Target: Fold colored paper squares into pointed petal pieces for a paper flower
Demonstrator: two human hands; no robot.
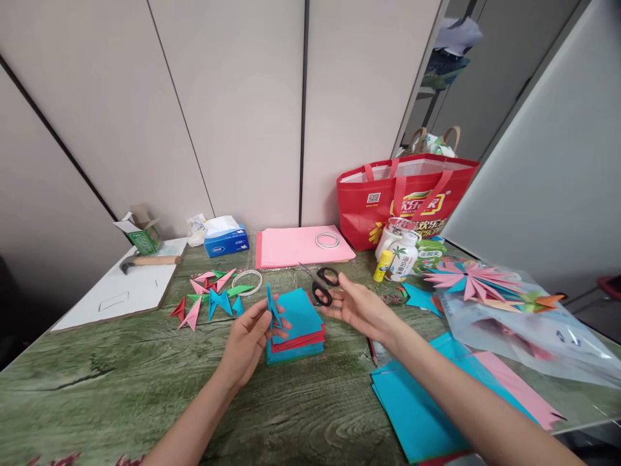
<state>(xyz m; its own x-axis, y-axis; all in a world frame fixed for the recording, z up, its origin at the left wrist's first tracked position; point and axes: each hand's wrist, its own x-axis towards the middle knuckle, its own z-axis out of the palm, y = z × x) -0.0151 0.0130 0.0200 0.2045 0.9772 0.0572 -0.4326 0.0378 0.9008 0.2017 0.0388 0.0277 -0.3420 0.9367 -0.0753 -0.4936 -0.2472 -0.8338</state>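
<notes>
My left hand point(250, 340) pinches a folded blue paper piece point(272, 309) upright, just left of a stack of blue and red paper squares point(298, 330) on the green table. My right hand point(359, 307) hovers open, palm up, to the right of the stack, its fingertips close to black-handled scissors point(324, 285). A group of folded pink, blue, green and red paper points point(211, 299) lies to the left of my left hand.
Pink sheets point(291, 246) with a tape ring point(327, 240), another tape ring point(247, 282), tissue box point(226, 241), hammer point(148, 261), white board point(123, 291), red bag point(402, 197), glue stick point(383, 265), jar point(402, 249), paper flower point(468, 278) on a plastic bag, blue and pink sheets point(427, 401).
</notes>
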